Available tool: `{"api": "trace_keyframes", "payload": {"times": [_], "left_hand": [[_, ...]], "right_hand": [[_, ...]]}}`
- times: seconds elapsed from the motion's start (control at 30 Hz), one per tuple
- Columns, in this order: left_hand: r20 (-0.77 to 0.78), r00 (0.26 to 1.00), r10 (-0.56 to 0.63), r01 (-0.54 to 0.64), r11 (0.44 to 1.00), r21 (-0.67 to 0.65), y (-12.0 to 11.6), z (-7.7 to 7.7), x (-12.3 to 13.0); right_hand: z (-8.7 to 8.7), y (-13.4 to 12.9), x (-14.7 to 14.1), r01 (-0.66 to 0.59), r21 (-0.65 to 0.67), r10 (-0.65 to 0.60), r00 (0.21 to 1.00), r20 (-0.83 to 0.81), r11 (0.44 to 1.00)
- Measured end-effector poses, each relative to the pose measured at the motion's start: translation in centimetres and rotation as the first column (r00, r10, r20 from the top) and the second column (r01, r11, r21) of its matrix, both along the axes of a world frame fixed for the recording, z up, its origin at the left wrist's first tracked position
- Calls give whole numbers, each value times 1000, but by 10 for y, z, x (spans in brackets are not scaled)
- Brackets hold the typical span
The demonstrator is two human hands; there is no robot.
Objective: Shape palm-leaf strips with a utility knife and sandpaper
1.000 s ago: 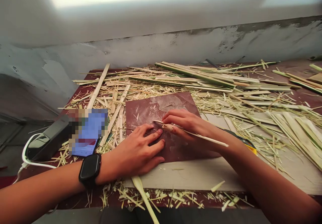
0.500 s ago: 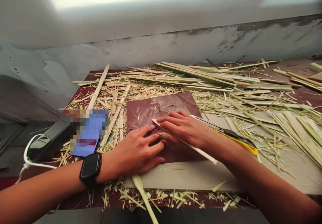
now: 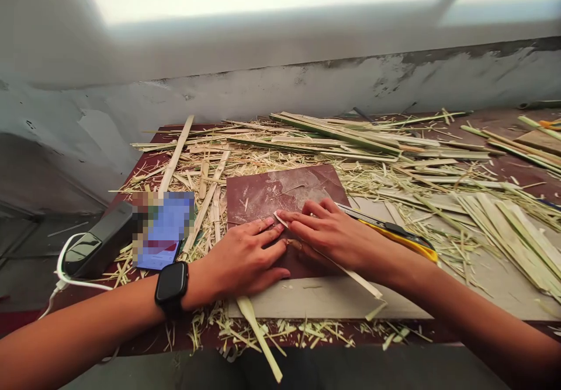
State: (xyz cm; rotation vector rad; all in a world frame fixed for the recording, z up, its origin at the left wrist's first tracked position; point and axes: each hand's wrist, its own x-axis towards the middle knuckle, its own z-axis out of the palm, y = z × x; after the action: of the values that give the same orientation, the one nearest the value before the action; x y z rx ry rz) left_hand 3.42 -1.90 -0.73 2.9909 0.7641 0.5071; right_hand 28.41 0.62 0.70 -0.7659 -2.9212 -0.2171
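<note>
Gripping slim, pale strip (image 3: pixel 363 283) in curled right hand (image 3: pixel 326 232); resting left hand (image 3: pixel 246 255), loosely spread, on dark-red sheet (image 3: pixel 263 192), scuffed, dusted white.

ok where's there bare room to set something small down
Mostly bare: the pale board's front strip, between the dark sheet and the front shavings; also the board between the right forearm and fanned strips. Crowded: behind the sheet, under piled strips, and at left, around the phone and black box.
</note>
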Motion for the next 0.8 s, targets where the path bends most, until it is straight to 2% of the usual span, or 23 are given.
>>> {"api": "trace_keyframes", "payload": {"times": [0.2,0.33,0.57,0.8], "left_hand": [[30,999,-28,29,999,-33,1,-2,-3],[20,1000,-2,3,999,-36,-1,0,-3],[11,999,38,-38,999,-17,-3,1,-3],[-8,1000,-21,21,997,-80,4,6,-8]], "right_hand": [[-2,8,-5,9,25,-10,1000,27,1000],[-2,12,-8,-3,33,1,998,60,999],[-1,-3,0,3,63,-8,996,86,998],[1,-2,-8,16,86,-24,996,82,996]]}}
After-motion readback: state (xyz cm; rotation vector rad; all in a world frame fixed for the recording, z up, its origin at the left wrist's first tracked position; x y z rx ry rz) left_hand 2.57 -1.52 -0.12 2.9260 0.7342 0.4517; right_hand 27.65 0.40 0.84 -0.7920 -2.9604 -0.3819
